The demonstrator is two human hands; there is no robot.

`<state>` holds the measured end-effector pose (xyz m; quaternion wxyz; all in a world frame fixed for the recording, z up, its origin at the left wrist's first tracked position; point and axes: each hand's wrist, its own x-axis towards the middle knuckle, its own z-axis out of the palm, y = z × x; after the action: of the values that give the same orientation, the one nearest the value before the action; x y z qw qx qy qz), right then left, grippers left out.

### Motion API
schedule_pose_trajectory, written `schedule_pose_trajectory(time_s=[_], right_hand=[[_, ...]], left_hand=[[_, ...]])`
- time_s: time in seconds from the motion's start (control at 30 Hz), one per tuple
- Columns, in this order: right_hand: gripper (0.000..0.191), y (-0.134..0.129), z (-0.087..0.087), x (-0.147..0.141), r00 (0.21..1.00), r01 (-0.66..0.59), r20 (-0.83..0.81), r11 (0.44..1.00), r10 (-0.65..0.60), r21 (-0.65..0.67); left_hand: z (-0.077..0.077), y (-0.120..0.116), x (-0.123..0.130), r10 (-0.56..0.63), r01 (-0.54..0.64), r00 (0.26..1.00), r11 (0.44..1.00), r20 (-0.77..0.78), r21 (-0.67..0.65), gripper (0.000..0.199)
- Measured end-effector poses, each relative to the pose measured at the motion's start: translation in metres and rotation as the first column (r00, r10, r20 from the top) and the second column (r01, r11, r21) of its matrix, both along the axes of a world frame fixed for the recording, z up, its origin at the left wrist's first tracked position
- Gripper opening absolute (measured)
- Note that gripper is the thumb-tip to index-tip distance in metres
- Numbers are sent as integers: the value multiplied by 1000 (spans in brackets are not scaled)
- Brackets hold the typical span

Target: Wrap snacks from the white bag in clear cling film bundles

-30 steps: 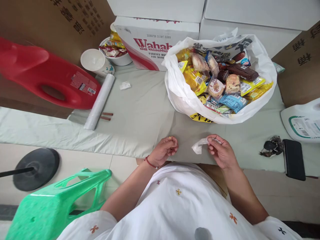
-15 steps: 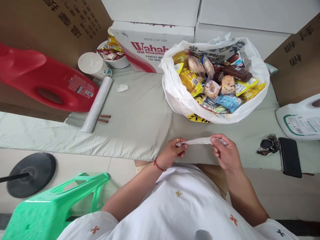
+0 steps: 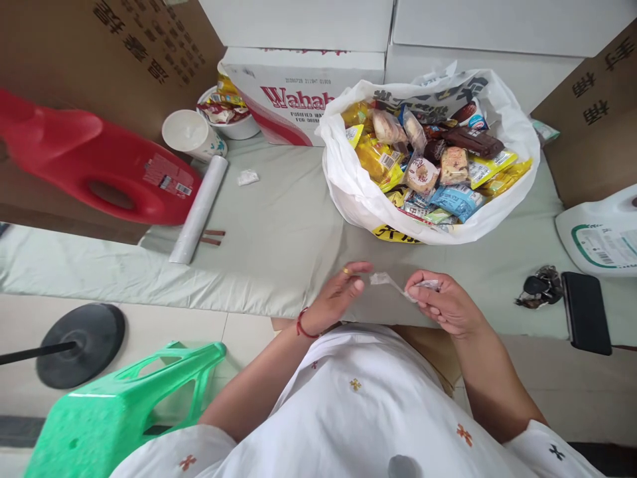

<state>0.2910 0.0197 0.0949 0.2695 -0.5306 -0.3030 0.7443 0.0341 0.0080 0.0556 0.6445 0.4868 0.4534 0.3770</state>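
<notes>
Between my hands, above the table's front edge, is a thin, whitish strip of see-through plastic film [image 3: 382, 279]. My right hand [image 3: 445, 302] pinches one end of it, part of the film bunched in the fingers. The other end hangs loose beside the fingertips of my left hand [image 3: 341, 295], which has its thumb and fingers apart and holds nothing. Beyond my hands stands a white plastic bag [image 3: 348, 199] with its mouth wide, full of wrapped snacks [image 3: 423, 176].
On the cloth-covered table lie a white roll [image 3: 199, 209], brown sticks [image 3: 213, 237], a crumpled white scrap [image 3: 247, 177], keys [image 3: 540, 287] and a phone [image 3: 587, 312]. A paper cup [image 3: 192, 135], a red jug [image 3: 124, 169] and a white jug [image 3: 602, 232] flank them. A green stool [image 3: 119, 405] stands left.
The film was stretched between both hands; my left hand has let go of its end and its fingers have spread. My right hand still pinches the film, which now sags.
</notes>
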Motion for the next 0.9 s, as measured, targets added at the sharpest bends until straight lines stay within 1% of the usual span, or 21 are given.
schedule_pose_trajectory(time_s=[0.07, 0.1, 0.17, 0.2, 0.23, 0.3, 0.37, 0.4, 0.47, 0.53, 0.63, 0.7, 0.73, 0.8, 0.83, 0.87, 0.9], right_hand=[[42, 7, 5, -3, 996, -58, -73, 998, 57, -2], [41, 10, 7, -3, 991, -77, -112, 997, 76, -4], [39, 16, 9, 0, 980, -101, -175, 995, 97, -13], [38, 18, 10, 3, 977, -96, -191, 995, 91, -16], [37, 19, 10, 6, 978, -76, -194, 997, 72, -14], [37, 21, 9, 12, 986, 10, -165, 1000, -9, 6], [38, 21, 7, 16, 988, 117, -109, 992, -113, 36], [39, 21, 5, 18, 984, 165, -80, 985, -161, 50], [41, 20, -2, 20, 973, 231, -32, 971, -229, 70], [44, 19, -11, 19, 964, 265, -2, 961, -265, 80], [45, 18, -29, 15, 951, 306, 7, 946, -309, 108], [47, 16, -40, 12, 939, 335, 19, 927, -343, 170], [48, 14, -45, 11, 930, 346, 46, 912, -365, 220], [49, 7, -51, 7, 889, 353, 159, 865, -428, 356], [47, 2, -53, 5, 860, 339, 225, 841, -459, 421], [43, -4, -53, 1, 839, 309, 279, 830, -468, 464], [40, -11, -53, -4, 843, 267, 310, 842, -440, 469]], left_hand=[[9, 5, 12, -181, 181, 983, 983, 21, 37, 63], [11, 7, 18, -242, 240, 970, 969, 31, 51, 65], [12, 8, 28, -303, 300, 952, 952, 50, 56, 65], [10, 8, 31, -313, 312, 948, 949, 60, 34, 61], [7, 6, 34, -315, 316, 947, 949, 67, -8, 54], [0, 1, 37, -283, 292, 955, 947, 86, -130, 45], [-6, -6, 35, -229, 255, 965, 935, 129, -245, 47], [-8, -9, 33, -194, 233, 968, 932, 159, -279, 49], [-9, -16, 27, -135, 198, 968, 930, 213, -309, 50], [-9, -22, 20, -99, 186, 961, 922, 258, -338, 48], [-7, -30, 13, -76, 188, 956, 900, 284, -394, 45], [-8, -33, 10, -43, 136, 973, 901, 227, -413, 43], [-10, -34, 10, -6, 76, 986, 906, 167, -417, 42], [-13, -36, 10, 102, -98, 995, 916, -10, -388, 39], [-15, -37, 10, 156, -186, 981, 922, -114, -340, 36], [-16, -38, 10, 204, -258, 955, 929, -213, -265, 32], [-18, -38, 11, 243, -302, 923, 938, -298, -171, 28]])
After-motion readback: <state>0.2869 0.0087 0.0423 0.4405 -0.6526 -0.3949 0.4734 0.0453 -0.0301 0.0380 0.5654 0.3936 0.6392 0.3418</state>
